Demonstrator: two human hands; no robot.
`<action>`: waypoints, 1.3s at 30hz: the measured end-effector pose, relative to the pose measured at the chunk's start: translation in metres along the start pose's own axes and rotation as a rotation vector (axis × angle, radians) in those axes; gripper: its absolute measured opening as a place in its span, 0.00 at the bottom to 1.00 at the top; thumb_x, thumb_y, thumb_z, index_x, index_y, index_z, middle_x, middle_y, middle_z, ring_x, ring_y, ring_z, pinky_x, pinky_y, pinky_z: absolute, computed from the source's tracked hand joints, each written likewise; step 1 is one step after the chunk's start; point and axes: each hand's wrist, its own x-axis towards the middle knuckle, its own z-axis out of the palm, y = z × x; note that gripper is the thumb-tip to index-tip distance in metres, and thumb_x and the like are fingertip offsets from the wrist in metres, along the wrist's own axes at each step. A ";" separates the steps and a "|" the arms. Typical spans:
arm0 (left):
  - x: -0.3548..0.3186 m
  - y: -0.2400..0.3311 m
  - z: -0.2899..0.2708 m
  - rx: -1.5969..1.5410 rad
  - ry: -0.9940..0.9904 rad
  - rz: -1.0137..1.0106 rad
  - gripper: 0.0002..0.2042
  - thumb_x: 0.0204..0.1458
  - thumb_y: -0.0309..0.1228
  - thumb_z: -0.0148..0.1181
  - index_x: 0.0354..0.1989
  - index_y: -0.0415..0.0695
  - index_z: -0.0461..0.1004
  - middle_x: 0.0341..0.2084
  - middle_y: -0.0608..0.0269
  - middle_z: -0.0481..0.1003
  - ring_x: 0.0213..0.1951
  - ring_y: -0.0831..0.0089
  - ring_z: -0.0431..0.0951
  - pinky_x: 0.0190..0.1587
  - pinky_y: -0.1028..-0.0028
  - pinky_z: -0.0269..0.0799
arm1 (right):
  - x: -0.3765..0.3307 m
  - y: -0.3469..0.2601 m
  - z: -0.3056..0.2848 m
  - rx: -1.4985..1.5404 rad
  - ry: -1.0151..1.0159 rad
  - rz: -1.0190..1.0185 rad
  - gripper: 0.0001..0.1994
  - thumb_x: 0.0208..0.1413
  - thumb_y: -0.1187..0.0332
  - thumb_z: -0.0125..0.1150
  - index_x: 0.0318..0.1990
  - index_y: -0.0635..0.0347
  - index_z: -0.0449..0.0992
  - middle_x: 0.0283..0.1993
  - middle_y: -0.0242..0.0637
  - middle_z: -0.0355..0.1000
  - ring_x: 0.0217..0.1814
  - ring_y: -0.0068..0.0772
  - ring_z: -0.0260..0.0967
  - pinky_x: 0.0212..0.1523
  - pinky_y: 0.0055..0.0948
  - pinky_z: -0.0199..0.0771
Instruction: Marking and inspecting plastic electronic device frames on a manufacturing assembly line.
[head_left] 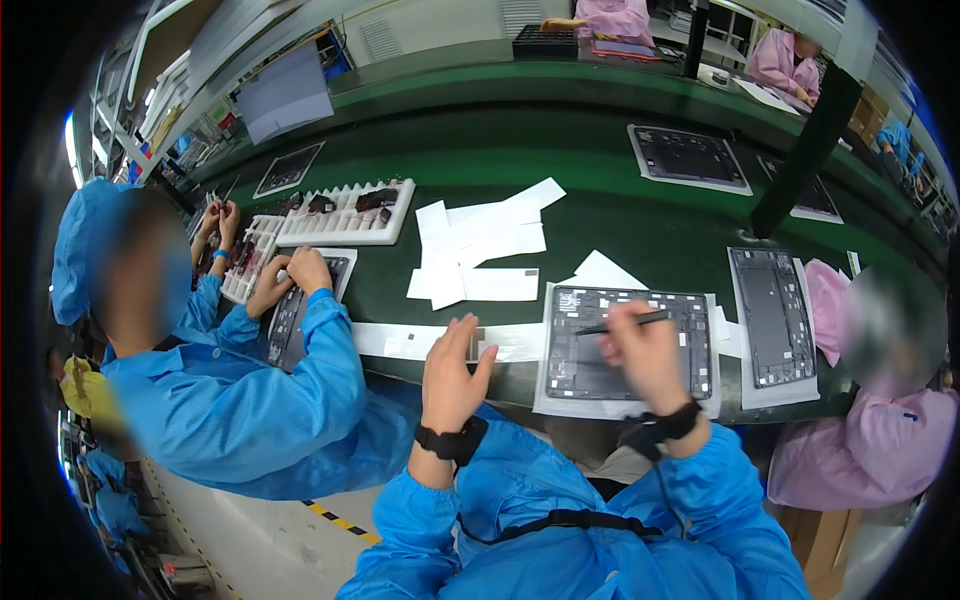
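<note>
In front of me a dark tablet-like housing lies flat on a white sheet, with small pale patches and parts along its edges. Over its upper middle is my right hand, closed around a slim black pen-like tool. The tool's thin end points left, above the housing; I cannot tell whether it touches. My left hand is open, fingers stretched out, by the bench edge left of the housing. A white paper strip with a small grey-brown patch lies beside its fingers. Each of my wrists wears a black band.
Loose white sheets overlap on the green bench. A white slotted tray holds dark parts at left, near a co-worker in blue. Another housing lies right, by a person in pink. A dark post rises there.
</note>
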 end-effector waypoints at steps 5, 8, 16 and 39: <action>0.001 -0.049 0.019 0.266 0.158 0.130 0.29 0.51 0.39 0.64 0.60 0.41 0.68 0.62 0.53 0.66 0.66 0.54 0.62 0.67 0.50 0.51 | 0.027 0.054 0.108 -0.183 -0.114 -0.150 0.14 0.61 0.61 0.60 0.31 0.65 0.74 0.21 0.36 0.73 0.22 0.22 0.68 0.23 0.27 0.66; 0.001 -0.051 0.020 0.249 0.163 0.109 0.30 0.49 0.41 0.65 0.60 0.41 0.69 0.62 0.54 0.67 0.66 0.56 0.62 0.67 0.50 0.51 | 0.034 0.076 0.122 -0.278 -0.060 -0.190 0.16 0.60 0.61 0.60 0.29 0.67 0.74 0.20 0.40 0.73 0.21 0.28 0.69 0.23 0.30 0.66; 0.004 -0.056 0.017 0.230 0.169 0.100 0.29 0.48 0.41 0.66 0.58 0.41 0.71 0.62 0.55 0.67 0.66 0.57 0.62 0.67 0.51 0.50 | 0.036 0.079 0.125 -0.345 -0.008 -0.157 0.16 0.60 0.62 0.60 0.28 0.68 0.73 0.20 0.44 0.72 0.21 0.36 0.70 0.23 0.34 0.66; 0.004 -0.057 0.017 0.231 0.177 0.097 0.29 0.48 0.42 0.66 0.58 0.40 0.71 0.62 0.56 0.67 0.66 0.57 0.62 0.67 0.53 0.51 | 0.040 0.084 0.123 -0.242 -0.041 -0.050 0.16 0.63 0.58 0.58 0.31 0.63 0.69 0.22 0.33 0.72 0.20 0.16 0.66 0.22 0.18 0.67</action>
